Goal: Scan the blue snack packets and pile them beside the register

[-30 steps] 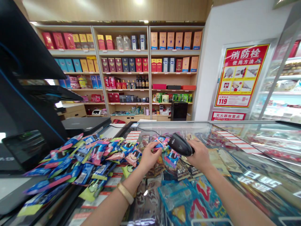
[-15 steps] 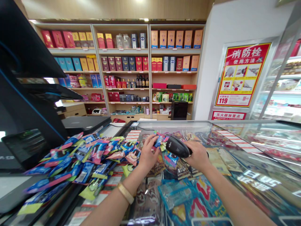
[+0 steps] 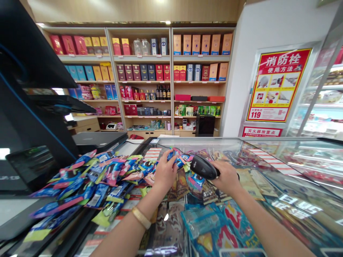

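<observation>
While clasping scanner [image 3: 205, 167] from behind in right hand [image 3: 226, 176], likely keeping nose [image 3: 195, 164] unblocked, pinching blue packet [image 3: 170, 154] in left hand [image 3: 164, 174].

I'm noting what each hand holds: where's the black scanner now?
In the head view, the black scanner is in the right hand, just right of centre over the glass-topped case, its front end toward the left hand.

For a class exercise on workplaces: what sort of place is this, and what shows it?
Probably a shop checkout: the right hand holds a handheld scanner, small wrapped packets lie heaped nearby, and shelves of boxed goods stand behind.
</observation>
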Motion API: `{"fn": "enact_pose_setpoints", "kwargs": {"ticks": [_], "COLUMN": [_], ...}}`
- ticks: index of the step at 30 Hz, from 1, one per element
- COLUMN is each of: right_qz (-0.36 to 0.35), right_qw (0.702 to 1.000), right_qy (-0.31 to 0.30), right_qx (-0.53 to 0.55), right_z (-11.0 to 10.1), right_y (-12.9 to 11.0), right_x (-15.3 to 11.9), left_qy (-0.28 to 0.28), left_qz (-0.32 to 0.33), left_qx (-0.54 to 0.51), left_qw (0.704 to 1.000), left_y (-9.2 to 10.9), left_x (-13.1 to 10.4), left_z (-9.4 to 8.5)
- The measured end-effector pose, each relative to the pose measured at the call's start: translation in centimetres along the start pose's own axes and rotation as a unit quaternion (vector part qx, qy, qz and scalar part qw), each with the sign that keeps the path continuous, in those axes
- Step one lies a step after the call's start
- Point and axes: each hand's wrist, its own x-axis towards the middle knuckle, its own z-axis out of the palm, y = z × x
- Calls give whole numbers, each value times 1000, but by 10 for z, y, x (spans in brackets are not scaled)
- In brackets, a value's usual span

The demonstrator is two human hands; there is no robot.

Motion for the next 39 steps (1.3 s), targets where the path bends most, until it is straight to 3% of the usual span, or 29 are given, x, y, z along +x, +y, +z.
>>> {"fn": "enact_pose_setpoints", "kwargs": {"ticks": [3,6,8,11,15,19,21,25,28,39], "right_qz": [-4,-1,0,-5,0,2,-2,-8,-4,-8], "right_qw": [1000,1000,1000,1000,1000,1000,1000,1000,1000,1000], "right_qy": [3,8,16,23,18,28,28,21,14,21], "right_qx": [0,2,0,-5,-5,-10,-11,-4,-1,-9], "right_z": [-1,-1,-1,-2,-2,-1,0,0,-1,0], "right_y": [0,0,0,0,-1,0,0,1,2,1], "right_x": [1,1,1,1,0,0,0,0,0,0], "left_qy": [-48,-101,-123,-119,-86,-161,-208,-273,-294,-249], "left_qz": [-76,-153,-173,-167,-90,-18,-20,-87,-119,-107], "left_qx": [156,273,313,328,240,54,-3,-24,-19,-27], "left_qw": [984,944,926,922,963,985,978,958,948,962], "left_y": [-7,-16,-21,-22,-11,2,5,4,2,8], "left_x": [9,13,12,12,12,1,-6,-15,-14,-17], "left_z": [-18,-31,-34,-35,-26,0,17,38,38,25]}}
